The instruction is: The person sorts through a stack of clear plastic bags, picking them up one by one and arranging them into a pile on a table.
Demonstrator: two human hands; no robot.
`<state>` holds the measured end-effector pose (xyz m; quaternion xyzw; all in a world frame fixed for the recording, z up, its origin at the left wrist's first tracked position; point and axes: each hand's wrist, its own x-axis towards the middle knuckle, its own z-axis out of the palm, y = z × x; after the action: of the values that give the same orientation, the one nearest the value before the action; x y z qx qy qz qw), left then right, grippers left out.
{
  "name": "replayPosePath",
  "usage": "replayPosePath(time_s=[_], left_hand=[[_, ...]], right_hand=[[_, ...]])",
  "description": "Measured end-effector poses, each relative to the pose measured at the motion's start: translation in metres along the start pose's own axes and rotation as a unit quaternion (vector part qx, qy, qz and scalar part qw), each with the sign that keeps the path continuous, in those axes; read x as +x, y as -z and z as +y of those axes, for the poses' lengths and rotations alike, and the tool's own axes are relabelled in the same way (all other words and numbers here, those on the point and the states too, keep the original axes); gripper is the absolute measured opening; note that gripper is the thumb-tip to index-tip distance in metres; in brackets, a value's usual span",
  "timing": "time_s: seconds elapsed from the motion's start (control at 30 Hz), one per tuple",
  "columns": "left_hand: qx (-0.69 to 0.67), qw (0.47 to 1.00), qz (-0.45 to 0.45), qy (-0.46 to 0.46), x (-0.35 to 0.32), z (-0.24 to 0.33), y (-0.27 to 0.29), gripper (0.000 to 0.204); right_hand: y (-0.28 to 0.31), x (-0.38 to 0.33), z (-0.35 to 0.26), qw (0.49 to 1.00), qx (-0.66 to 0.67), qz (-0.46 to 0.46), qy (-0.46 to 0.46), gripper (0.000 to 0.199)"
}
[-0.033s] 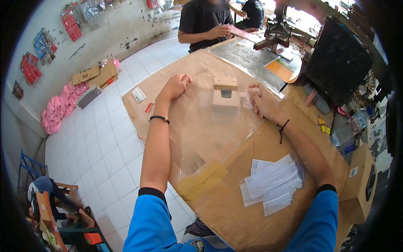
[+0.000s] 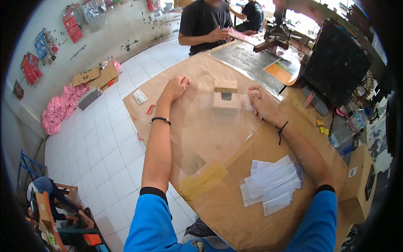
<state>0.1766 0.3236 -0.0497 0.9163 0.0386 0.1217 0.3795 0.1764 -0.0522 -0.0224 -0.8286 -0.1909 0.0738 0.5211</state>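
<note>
My left hand rests on the brown-covered table, fingers curled into a loose fist, with nothing showing in it. Right of it stands a small pale wooden block-like fixture with a dark grey piece in its middle recess. Beside the fixture's right side lies my right hand, its fingers bent and apart; I see nothing held there. Thin clear plastic covers part of the tabletop around the fixture. Between my forearms, nearer me, lies a loose pile of clear flat plastic bags.
A white card-like packet and a small red item lie left of my left hand. Yellowish tape crosses the near table edge. At right are a cardboard box and a plastic bottle. A person stands across the table.
My hands keep the same places and shapes. The view has shifted very slightly. Across the table, the person in black has moved a hand a little.
</note>
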Motion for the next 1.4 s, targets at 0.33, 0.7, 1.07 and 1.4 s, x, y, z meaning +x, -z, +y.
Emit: replayPosePath(time_s=[0.33,0.7,1.07,1.4], left_hand=[[0.099,0.977,0.178,-0.069,0.009,-0.012,-0.014,0.028],[0.066,0.946,0.256,-0.19,0.001,-0.003,-0.011,0.021],[-0.059,0.933,-0.259,-0.241,-0.147,0.182,-0.042,0.059],[0.054,0.934,-0.246,-0.254,-0.306,0.196,-0.074,0.111]], right_hand=[[0.052,-0.04,0.04,0.996,0.052,0.017,0.067,0.039],[0.107,-0.259,0.041,0.984,-0.079,-0.075,0.139,0.07],[0.101,-0.283,0.012,0.918,-0.342,-0.108,0.17,0.117],[0.097,-0.285,0.009,0.911,-0.31,-0.131,0.239,0.106]])
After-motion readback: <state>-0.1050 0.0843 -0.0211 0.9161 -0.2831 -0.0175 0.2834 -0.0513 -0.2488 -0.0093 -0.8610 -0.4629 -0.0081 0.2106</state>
